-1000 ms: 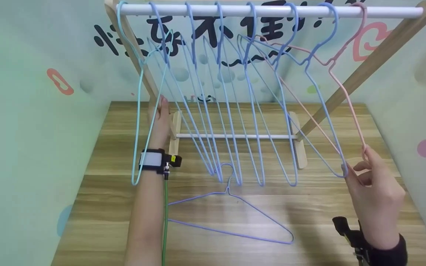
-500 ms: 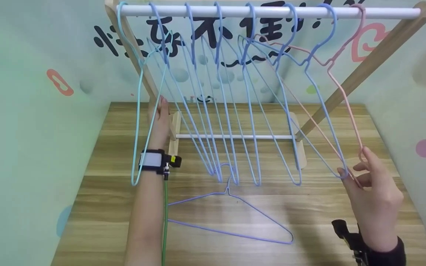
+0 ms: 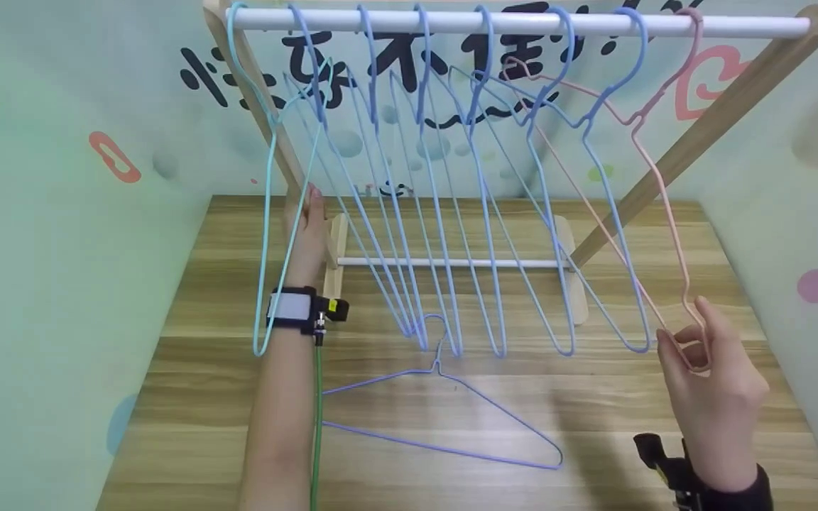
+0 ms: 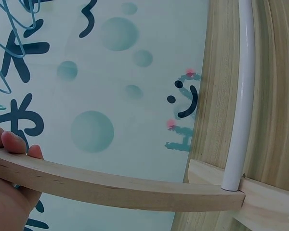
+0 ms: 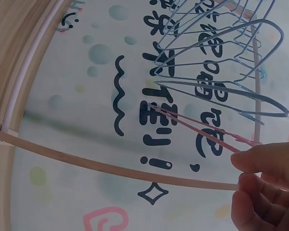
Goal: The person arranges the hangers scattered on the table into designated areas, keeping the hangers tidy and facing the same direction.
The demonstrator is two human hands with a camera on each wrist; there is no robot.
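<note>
In the head view my right hand (image 3: 718, 390) pinches the lower front corner of a pink wire hanger (image 3: 665, 199), which hooks over the rack's white top bar (image 3: 750, 26) at the right end of the row. Just left of it hangs a blue hanger (image 3: 597, 106), its corner slightly apart from my thumb. The right wrist view shows the pink hanger (image 5: 197, 129) running to my thumb and fingers (image 5: 253, 161). At the left, my left hand (image 3: 307, 238) holds the rack's wooden post (image 4: 135, 192); its fingers (image 4: 13, 143) wrap round the wood in the left wrist view.
Several more blue hangers and one turquoise hanger (image 3: 265, 213) hang along the bar. A bluish-purple hanger (image 3: 444, 446) lies on the wood-grain table (image 3: 494, 490). The rack's lower white rod (image 3: 522, 263) spans its feet. A green cable (image 3: 317, 419) runs along the left forearm.
My right hand has shifted slightly down with the pink hanger's corner. The neighbouring blue hanger, earlier at my thumb, has swung left and now hangs apart. My left hand has not moved.
</note>
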